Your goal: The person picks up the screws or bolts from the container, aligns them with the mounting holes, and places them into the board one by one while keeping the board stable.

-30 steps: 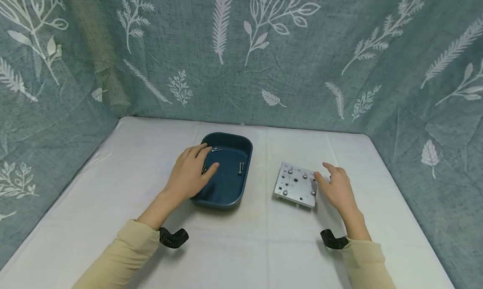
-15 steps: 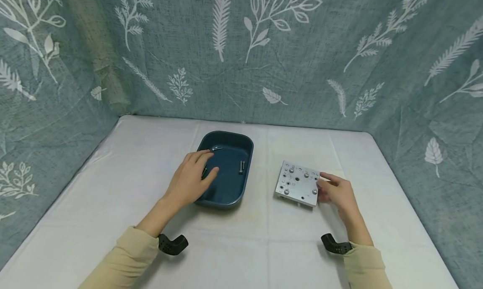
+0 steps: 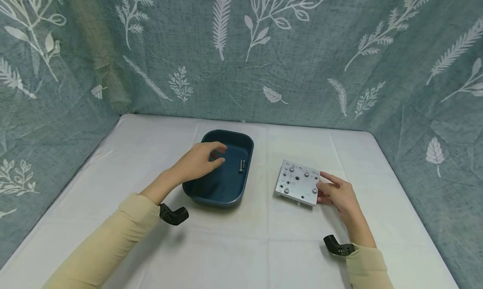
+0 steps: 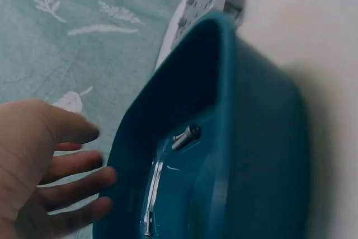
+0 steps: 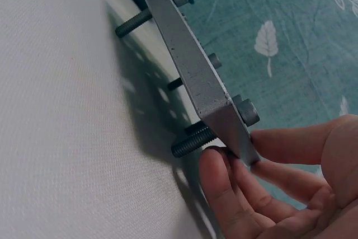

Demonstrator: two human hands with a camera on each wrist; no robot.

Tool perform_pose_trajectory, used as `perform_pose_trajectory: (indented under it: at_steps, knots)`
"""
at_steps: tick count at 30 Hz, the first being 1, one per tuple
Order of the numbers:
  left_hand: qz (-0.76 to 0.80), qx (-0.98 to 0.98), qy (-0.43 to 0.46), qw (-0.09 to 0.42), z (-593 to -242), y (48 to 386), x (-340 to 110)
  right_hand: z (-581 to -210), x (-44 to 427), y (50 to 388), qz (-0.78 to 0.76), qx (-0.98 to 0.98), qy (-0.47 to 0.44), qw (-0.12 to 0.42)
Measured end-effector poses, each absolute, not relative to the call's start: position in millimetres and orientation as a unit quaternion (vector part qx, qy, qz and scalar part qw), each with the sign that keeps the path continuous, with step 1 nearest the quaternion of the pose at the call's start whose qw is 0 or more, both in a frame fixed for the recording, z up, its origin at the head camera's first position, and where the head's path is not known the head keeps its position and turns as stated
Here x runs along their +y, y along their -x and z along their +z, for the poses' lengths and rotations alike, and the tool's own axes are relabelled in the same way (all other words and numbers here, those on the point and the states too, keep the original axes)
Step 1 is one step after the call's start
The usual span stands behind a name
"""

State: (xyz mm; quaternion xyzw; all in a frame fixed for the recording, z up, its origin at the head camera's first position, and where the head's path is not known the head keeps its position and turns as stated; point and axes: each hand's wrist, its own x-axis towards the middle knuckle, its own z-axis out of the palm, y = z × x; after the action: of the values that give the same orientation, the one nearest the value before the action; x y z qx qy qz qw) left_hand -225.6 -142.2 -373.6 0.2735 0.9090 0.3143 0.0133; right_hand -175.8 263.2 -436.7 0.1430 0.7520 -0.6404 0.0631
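My left hand hovers over the left side of a dark blue tray, its fingers loosely bent and apart. Nothing shows between them in the left wrist view. A pair of bolts lies near the tray's right wall; another bolt shows in the left wrist view. On the right, my right hand pinches the right edge of a silver metal plate, thumb on top and fingers beneath. Several socket-head bolts run through the plate, their threaded shanks sticking out below, in the right wrist view.
A white cloth covers the table. Green-grey curtains with white leaf prints stand behind and on both sides. The tray and the plate lie apart, with a strip of white cloth between them.
My left hand has lifted and shifted slightly right over the tray. My right hand has moved from beside the plate to gripping its right edge. The plate has barely moved.
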Motion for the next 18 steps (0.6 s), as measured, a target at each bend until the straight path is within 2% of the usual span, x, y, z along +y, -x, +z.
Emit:
perform_pose_trajectory:
  at_steps: [5, 11, 14, 18]
  knots:
    - [0.332, 0.893, -0.281, 0.117, -372.0, 251.0, -132.5, -436.6, 264.6, 175.9, -0.652, 0.741, -0.141, 0.074]
    - [0.391, 0.864, -0.223, 0.225, -382.0, 271.6, -115.7, -436.8, 266.1, 175.0, -0.656, 0.738, -0.143, 0.068]
    - [0.41, 0.854, -0.196, 0.255, -389.5, 275.9, -109.8, -436.9, 266.1, 174.8, -0.662, 0.733, -0.142, 0.072]
    - [0.426, 0.847, -0.175, 0.265, -398.5, 277.3, -105.9, -436.7, 265.7, 175.1, -0.674, 0.722, -0.134, 0.078]
